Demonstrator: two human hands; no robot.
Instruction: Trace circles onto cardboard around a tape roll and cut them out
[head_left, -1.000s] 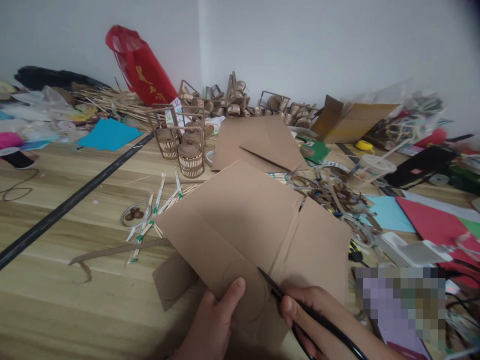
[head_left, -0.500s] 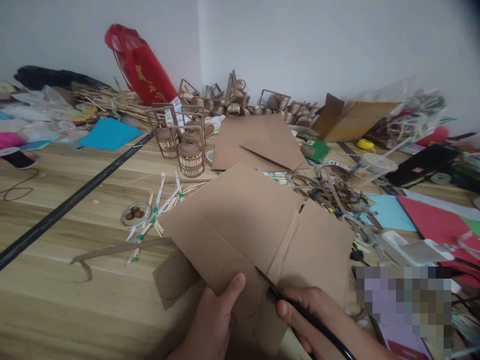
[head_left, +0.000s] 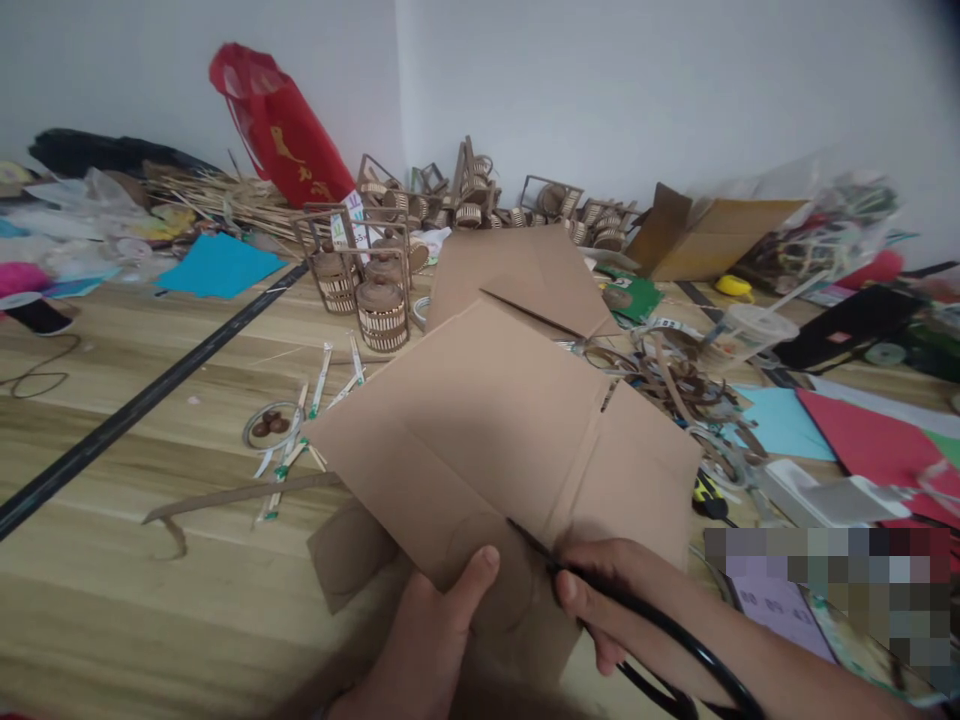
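A large folded sheet of brown cardboard [head_left: 480, 400] is tilted up in front of me, with a circle outlined near its lower edge. My left hand [head_left: 442, 630] grips that edge, its thumb lying on the circle and its other fingers hidden behind. My right hand [head_left: 615, 600] holds black-handled scissors [head_left: 675, 632]. Their dark blade lies against the cardboard at the circle's upper right; the other blade is hidden. To the left of my left hand, a smaller cardboard piece [head_left: 352, 555], also marked with a circle, lies on the table.
Beyond the sheet are small tiered baskets [head_left: 382, 315] in frames and another cardboard sheet [head_left: 510, 260]. Chopsticks [head_left: 289, 450], a tape roll [head_left: 255, 437] holding brown beads and a curled brown strip [head_left: 240, 495] lie left. Coiled strips [head_left: 667, 370], a plastic cup [head_left: 750, 330] and a phone [head_left: 780, 610] are right.
The sheet has risen and tilted slightly, covering more of the chopsticks. My right hand has turned a little, so the scissors' handle loops show more and sit wider apart. My left hand keeps its grip.
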